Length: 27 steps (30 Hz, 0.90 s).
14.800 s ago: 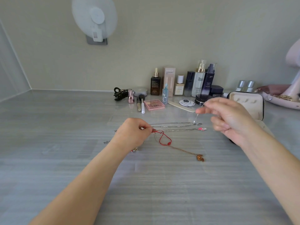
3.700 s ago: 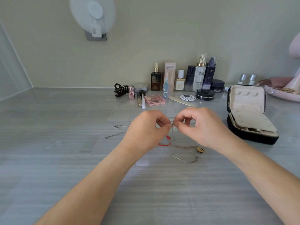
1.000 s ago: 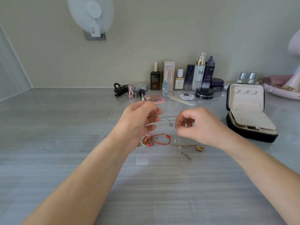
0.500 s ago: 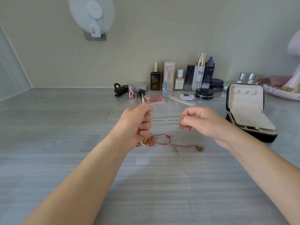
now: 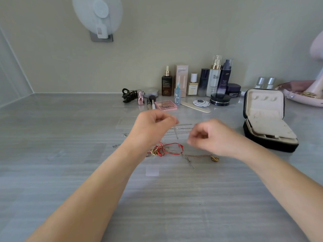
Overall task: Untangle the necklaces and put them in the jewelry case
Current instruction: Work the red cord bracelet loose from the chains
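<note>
Silver chain (image 5: 182, 130) is hanging taut between two curled hands, the left hand (image 5: 153, 130) and right hand (image 5: 210, 139) each pinching an end, seemingly drawing it free of the red cord tangle (image 5: 172, 148) lying beneath. To the right, the jewelry case (image 5: 265, 117) is standing open, ready.

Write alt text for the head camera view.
Two bare hands, left hand and right hand, stretch thin silver chains between them above a grey table. A tangled red cord necklace lies beneath; an open jewelry case stands at right.
</note>
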Motion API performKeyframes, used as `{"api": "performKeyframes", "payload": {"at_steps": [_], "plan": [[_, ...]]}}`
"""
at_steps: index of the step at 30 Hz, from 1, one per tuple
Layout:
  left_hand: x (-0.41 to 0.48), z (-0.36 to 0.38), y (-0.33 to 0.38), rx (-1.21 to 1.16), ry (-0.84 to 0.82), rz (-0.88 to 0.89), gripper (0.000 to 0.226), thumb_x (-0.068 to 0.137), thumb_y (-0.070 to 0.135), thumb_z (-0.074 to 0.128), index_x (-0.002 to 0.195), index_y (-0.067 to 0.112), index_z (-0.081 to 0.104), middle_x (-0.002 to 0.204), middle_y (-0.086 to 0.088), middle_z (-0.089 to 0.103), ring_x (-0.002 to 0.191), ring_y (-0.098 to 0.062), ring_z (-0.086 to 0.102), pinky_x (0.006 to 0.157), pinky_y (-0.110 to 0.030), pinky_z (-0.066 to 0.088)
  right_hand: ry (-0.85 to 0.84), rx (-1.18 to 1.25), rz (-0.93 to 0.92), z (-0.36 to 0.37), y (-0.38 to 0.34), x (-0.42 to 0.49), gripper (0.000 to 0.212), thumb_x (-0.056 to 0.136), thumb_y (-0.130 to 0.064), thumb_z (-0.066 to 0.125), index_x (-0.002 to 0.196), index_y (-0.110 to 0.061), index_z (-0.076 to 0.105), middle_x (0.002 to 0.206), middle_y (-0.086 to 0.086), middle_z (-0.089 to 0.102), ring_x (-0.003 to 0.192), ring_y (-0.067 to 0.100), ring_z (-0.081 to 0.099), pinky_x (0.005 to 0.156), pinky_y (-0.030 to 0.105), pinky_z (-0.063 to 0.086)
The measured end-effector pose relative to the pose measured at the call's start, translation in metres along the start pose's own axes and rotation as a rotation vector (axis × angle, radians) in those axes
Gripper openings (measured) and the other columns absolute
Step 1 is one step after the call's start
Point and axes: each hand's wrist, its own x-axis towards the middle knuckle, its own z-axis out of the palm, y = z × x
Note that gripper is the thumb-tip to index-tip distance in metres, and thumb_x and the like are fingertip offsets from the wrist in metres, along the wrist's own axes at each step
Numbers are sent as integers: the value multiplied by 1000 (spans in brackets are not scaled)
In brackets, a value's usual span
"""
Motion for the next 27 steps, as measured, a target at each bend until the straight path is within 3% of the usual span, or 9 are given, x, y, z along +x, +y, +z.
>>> {"api": "performKeyframes", "payload": {"at_steps": [4,16,21,27], "plan": [[1,-4,0,-79,3,-14,21,88,21,59,68,22,66,41,11,27,37,-6,22,38,-14,21,-135,-177,21,9,-3,-3,16,72,-37,75,65,-28,65,64,-10,62,63,5,55,66,26,47],[2,-11,-1,-231,-17,-78,16,87,24,62,75,14,64,54,4,22,39,-7,16,36,-13,14,-168,-299,-52,11,-7,-7,10,80,-24,61,71,-28,62,77,-8,66,75,11,60,73,30,52],[3,-10,-1,-218,-24,-85,16,86,24,63,73,14,64,56,3,22,40,-7,17,36,-14,14,-204,-278,-7,7,-9,-8,17,75,-36,72,66,-27,61,72,-10,63,74,11,60,72,31,51],[2,-10,-1,-206,-37,-88,15,86,23,63,74,13,63,54,3,23,39,-7,17,36,-14,15,-184,-299,1,7,-9,-8,7,76,-28,73,77,-25,67,79,-8,68,79,10,62,78,32,52]]}}
